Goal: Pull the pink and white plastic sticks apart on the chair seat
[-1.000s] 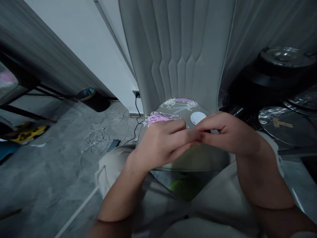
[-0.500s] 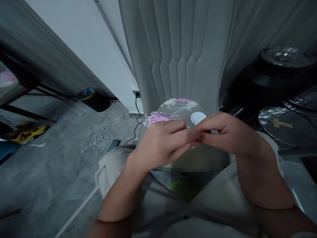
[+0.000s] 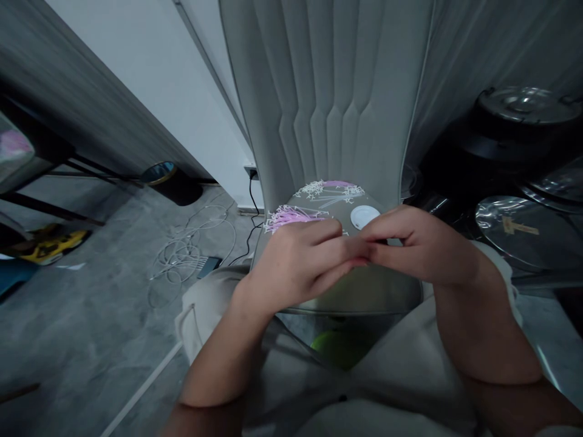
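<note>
Above the front of a grey chair seat (image 3: 387,291), my left hand (image 3: 305,261) and my right hand (image 3: 410,246) meet at the fingertips. Both are closed in a pinch, and whatever they hold is hidden between the fingers. Just beyond my left hand lies a bundle of pink sticks with white ends (image 3: 294,217). Farther back on the seat is a second pile of pink and white pieces (image 3: 330,188), with some pale sticks beside it. A round white lid (image 3: 364,216) rests behind my right hand's fingertips.
Left on the floor are a coiled pale cable (image 3: 182,258), a dark bin (image 3: 172,184) and a yellow shoe (image 3: 59,246). Right of the chair stand a lidded pot (image 3: 528,104) and a round clear lid (image 3: 523,233). Something green (image 3: 341,347) shows below the seat.
</note>
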Motion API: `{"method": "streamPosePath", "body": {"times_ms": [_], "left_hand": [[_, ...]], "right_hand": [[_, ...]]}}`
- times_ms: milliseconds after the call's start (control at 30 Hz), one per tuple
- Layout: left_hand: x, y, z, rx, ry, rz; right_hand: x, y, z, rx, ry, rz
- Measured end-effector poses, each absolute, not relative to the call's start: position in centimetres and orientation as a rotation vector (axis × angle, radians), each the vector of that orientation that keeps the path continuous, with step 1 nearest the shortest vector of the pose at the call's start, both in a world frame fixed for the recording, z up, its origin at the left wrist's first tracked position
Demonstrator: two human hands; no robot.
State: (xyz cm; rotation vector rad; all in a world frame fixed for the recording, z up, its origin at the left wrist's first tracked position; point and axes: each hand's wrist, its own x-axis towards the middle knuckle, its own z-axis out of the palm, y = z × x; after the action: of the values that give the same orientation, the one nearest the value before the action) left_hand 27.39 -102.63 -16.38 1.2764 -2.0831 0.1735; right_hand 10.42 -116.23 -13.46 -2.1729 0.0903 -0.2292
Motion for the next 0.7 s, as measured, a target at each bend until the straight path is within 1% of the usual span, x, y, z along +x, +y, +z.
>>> {"method": "streamPosePath", "body": {"times_ms": [700], "left_hand": [[27.44,-102.75,-16.59,1.275,-2.087,0.236]], "right_hand": [[10.47,-116.29,-13.45,-2.145,0.102,-0.198]]}}
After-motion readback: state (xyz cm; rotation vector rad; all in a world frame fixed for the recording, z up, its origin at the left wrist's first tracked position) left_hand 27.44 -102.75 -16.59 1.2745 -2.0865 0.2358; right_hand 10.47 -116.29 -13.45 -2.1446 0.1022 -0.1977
